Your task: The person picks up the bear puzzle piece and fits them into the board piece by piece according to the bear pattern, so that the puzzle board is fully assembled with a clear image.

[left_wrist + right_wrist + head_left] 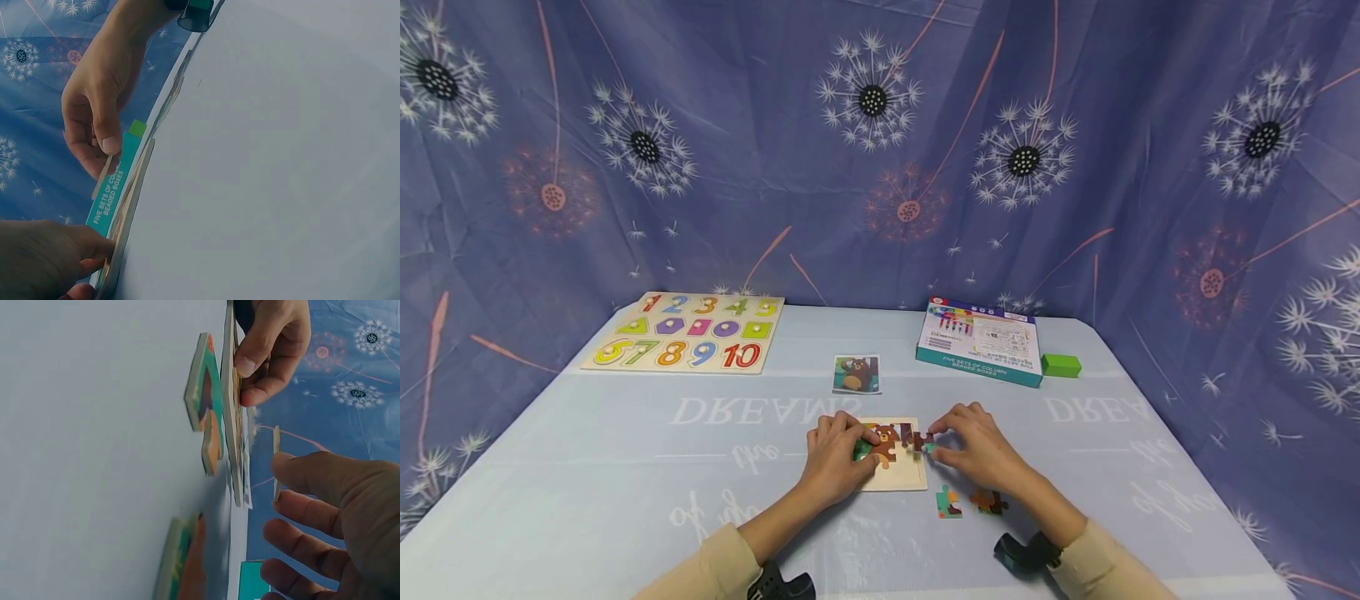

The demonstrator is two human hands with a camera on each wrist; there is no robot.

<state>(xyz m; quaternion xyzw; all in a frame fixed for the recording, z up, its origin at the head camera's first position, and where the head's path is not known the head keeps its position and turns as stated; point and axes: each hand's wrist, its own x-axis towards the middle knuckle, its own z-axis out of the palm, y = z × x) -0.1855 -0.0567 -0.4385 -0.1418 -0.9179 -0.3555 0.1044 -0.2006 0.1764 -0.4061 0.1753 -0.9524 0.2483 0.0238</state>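
Curtain (pixel 760 142): dandelion print, backs the whole scene. Pale table (pixel 625 467) below it. Clock centred on the puzzle board, 12 away from the person.

Number board (pixel 769 350): 10 o'clock, at the far side; well apart from the hands, likely to leave working room. Box (pixel 977 373): 1 o'clock, flat, lettering facing the person; probably parked out of the way.

Left hand (pixel 835 460): at 9 o'clock. Fingers bent, tips resting on the puzzle board and its fitted pieces; nothing plainly pinched. Presumably there to steady. Right hand (pixel 979 448): at 3 o'clock. Thumb and a finger grasp one piece; remaining fingers loose.

Puzzle board (pixel 910 479): flat, directly before the person, in easy reach of both hands. Partly filled with a bear picture; bare wood towards 4 o'clock.

Card (pixel 856 374): 11 o'clock, bear upright to the person; likely set so for easy looking. Green block (pixel 1061 366): 2 o'clock, just beside the box.

Held piece (pixel 277 440): raised over the board's 2 o'clock corner, gripped near its border, probably to keep its outline free. Teal piece (pixel 949 502) and brown piece (pixel 988 501): 4 o'clock, on the table, handy to the right hand. Whether the brown is one piece or two, cannot tell.
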